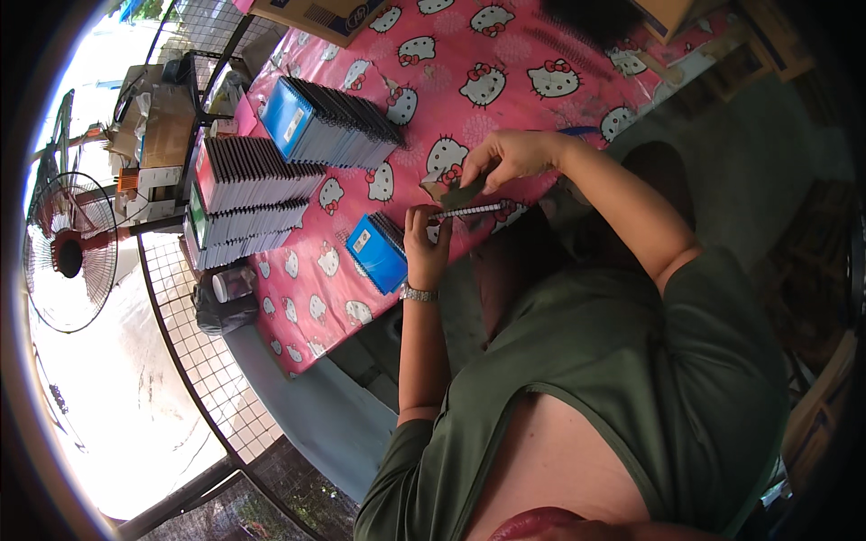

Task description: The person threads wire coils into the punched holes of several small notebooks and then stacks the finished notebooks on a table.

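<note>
Over the near side of the table, my left hand (426, 242), with a metal-band watch at its wrist, is closed on a small spiral notebook (471, 210) whose white coil edge shows. My right hand (516, 160) pinches a dark green flap (462, 194) just above that coil. Whether the flap is the notebook's own cover or a separate sheet, I cannot tell. Beside my left hand, a short row of blue spiral notebooks (379, 257) lies on the table, touching or nearly touching my wrist.
A pink cartoon-cat tablecloth (410, 90) covers the table. Tall stacks of blue (334, 126), red (248, 171) and green (244, 230) spiral notebooks stand to the left. A cardboard box (316, 18) sits at the far edge. A fan (70, 252) stands at far left.
</note>
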### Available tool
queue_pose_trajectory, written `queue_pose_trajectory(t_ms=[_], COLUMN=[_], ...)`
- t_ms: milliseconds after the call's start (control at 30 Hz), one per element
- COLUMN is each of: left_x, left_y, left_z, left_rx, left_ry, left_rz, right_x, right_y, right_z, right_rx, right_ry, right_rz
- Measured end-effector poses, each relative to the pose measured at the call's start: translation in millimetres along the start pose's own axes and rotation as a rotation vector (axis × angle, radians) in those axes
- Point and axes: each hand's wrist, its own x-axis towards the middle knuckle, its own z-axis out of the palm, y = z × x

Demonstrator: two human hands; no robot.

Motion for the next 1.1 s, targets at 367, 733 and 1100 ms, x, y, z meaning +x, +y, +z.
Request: queue_pose_trajectory(t_ms=[367,733,1100], left_x=[4,-12,-19], left_y=[2,-7,-7], left_z=[-2,15,37], left_rx=[-0.037,-0.333,-0.546], left_ry=[-0.018,0.108,0.305], left_rz=[0.003,-0.406,-0.418], right_x=[15,-47,-91], right_y=[13,49,33], right_z=[2,-70,72], right_rx=[-0.27,-1.066,-1.139], right_ry=[0.018,0.884,0.856], right_rz=[-0.108,-0.159,-0.046])
